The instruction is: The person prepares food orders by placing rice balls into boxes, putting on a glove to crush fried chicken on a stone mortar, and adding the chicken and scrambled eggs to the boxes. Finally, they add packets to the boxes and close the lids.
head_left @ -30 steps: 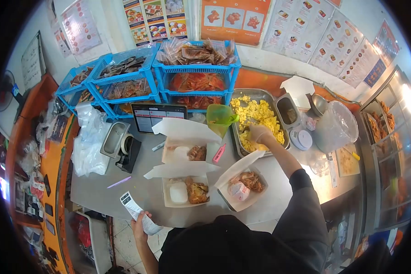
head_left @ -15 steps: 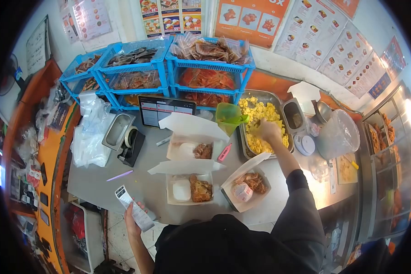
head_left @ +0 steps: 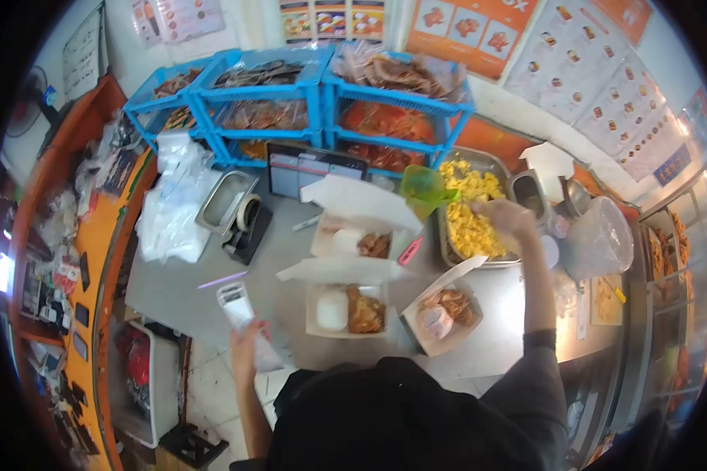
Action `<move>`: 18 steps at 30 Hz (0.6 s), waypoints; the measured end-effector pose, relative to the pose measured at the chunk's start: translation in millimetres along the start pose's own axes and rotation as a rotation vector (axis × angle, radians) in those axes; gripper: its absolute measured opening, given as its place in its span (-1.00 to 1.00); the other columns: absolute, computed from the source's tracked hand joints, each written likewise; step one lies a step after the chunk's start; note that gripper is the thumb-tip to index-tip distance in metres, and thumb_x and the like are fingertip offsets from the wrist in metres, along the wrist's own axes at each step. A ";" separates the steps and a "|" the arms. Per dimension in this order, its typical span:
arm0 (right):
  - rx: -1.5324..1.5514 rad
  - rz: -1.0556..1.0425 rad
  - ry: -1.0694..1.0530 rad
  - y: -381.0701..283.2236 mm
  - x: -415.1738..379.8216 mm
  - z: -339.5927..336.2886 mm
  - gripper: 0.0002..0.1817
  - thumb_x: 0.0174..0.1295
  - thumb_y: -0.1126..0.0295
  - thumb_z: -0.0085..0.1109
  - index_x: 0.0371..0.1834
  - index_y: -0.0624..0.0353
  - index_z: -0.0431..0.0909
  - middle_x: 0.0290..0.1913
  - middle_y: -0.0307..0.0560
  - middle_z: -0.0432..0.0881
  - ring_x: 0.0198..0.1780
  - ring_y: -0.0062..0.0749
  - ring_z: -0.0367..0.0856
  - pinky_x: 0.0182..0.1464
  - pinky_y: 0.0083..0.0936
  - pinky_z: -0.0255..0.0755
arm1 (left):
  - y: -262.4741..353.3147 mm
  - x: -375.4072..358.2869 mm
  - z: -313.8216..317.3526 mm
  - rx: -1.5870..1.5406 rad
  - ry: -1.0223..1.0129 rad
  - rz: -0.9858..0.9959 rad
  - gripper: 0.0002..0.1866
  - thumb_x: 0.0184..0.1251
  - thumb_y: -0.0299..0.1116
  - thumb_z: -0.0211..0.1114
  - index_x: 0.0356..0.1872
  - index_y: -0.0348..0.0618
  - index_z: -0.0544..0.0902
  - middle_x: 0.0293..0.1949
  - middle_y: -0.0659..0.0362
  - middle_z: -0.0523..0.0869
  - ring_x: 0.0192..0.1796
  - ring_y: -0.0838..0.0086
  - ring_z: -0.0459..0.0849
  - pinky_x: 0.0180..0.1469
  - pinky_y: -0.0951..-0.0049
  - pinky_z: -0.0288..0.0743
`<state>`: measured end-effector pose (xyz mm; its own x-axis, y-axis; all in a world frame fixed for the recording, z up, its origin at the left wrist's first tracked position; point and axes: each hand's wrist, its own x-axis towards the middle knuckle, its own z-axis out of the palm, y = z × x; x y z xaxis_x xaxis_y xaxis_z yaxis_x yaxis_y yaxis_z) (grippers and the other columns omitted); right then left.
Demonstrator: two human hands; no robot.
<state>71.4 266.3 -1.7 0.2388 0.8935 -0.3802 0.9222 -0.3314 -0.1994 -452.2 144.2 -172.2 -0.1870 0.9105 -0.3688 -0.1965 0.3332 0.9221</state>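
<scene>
My left hand [head_left: 247,344] is closed around a long white printed receipt [head_left: 234,304], low at the left in front of the counter edge. My right hand [head_left: 509,220] is over the right side of a metal tray [head_left: 446,250] of yellow scrambled egg [head_left: 467,228]; its fingers are smeared by motion, so I cannot see what is in them. Nearby stand three open paper boxes: a rear box [head_left: 322,243] and a front box [head_left: 346,330] with a white block and fried chicken, and a right box [head_left: 428,341] with a wrapped bundle and fried chicken.
Blue baskets [head_left: 322,94] of packed food line the back, behind a tablet [head_left: 306,173]. A green scoop [head_left: 423,192] leans at the tray's left rim. Plastic bags [head_left: 177,204], a tape dispenser [head_left: 247,231] and a pink highlighter [head_left: 409,251] lie on the counter.
The view has shifted, so the scene sits further right. My right hand has moved from the middle of the egg toward the tray's right side. My left hand still holds the receipt.
</scene>
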 end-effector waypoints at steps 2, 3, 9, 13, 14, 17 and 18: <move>0.099 0.008 -0.019 -38.5 -43.6 -20.2 -0.31 0.14 -0.16 0.19 0.15 0.19 0.53 -0.12 0.11 0.69 -0.13 -0.19 0.65 -0.04 -0.32 0.41 | 2.0 13.6 24.8 0.487 -0.010 0.190 -0.59 0.23 -0.30 0.34 0.06 -0.25 0.53 -0.26 0.06 0.68 -0.33 0.38 0.67 -0.24 0.31 0.58; 0.219 -0.079 -0.019 -46.6 -60.2 -16.1 -0.27 0.05 -0.17 0.27 0.14 0.19 0.53 -0.12 0.13 0.69 -0.12 -0.15 0.65 -0.04 -0.33 0.43 | 3.6 15.7 45.2 0.748 -0.004 0.287 -0.57 0.18 -0.29 0.37 0.03 -0.28 0.54 -0.23 0.02 0.69 -0.29 0.32 0.69 -0.21 0.26 0.57; -0.056 -0.193 -0.128 -166.2 -141.8 36.6 -0.18 0.00 -0.16 0.25 0.21 0.26 0.43 -0.21 0.18 0.68 -0.11 0.00 0.66 -0.04 -0.26 0.49 | 2.4 6.4 109.9 1.221 0.062 0.443 -0.53 -0.10 -0.27 0.50 -0.19 -0.21 0.47 -0.19 0.06 0.54 -0.13 0.02 0.61 -0.17 0.13 0.50; 0.105 -0.191 0.053 -187.3 -125.5 128.9 -0.27 0.09 -0.13 0.18 0.17 0.24 0.42 -0.25 0.19 0.68 -0.16 0.02 0.68 -0.09 -0.18 0.50 | -17.2 15.4 105.6 1.004 0.128 0.404 -0.43 -0.15 -0.23 0.54 -0.15 -0.21 0.42 -0.16 0.03 0.52 -0.11 0.01 0.60 -0.16 0.13 0.50; 0.142 -0.129 0.064 -192.4 -119.2 144.3 -0.31 0.11 -0.12 0.17 0.14 0.21 0.42 -0.26 0.18 0.68 -0.19 0.02 0.68 -0.11 -0.15 0.50 | -10.8 13.3 108.0 0.982 0.130 0.386 -0.41 -0.12 -0.21 0.54 -0.11 -0.23 0.42 -0.14 -0.04 0.52 -0.07 -0.04 0.58 -0.11 0.10 0.49; 0.218 -0.102 0.159 -206.3 -107.5 174.0 -0.37 0.08 -0.03 0.25 0.08 0.21 0.40 -0.35 0.16 0.67 -0.26 0.02 0.67 -0.14 -0.17 0.50 | -15.2 20.2 103.2 0.868 0.104 0.418 -0.39 -0.04 -0.16 0.51 -0.04 -0.27 0.42 -0.10 -0.10 0.53 -0.05 -0.07 0.56 -0.07 0.06 0.46; 0.219 -0.104 0.153 -206.5 -99.6 191.0 -0.37 0.08 -0.03 0.25 0.08 0.21 0.40 -0.35 0.16 0.67 -0.26 0.02 0.67 -0.14 -0.17 0.50 | -21.4 25.1 100.5 0.771 0.071 0.482 -0.37 0.02 -0.12 0.49 0.00 -0.30 0.43 -0.08 -0.10 0.53 -0.06 -0.04 0.57 -0.07 0.07 0.46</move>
<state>-200.9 187.8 -95.1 0.2049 0.9559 -0.2102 0.8606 -0.2783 -0.4265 -356.0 184.5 -189.5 -0.1463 0.9848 0.0937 0.6115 0.0156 0.7911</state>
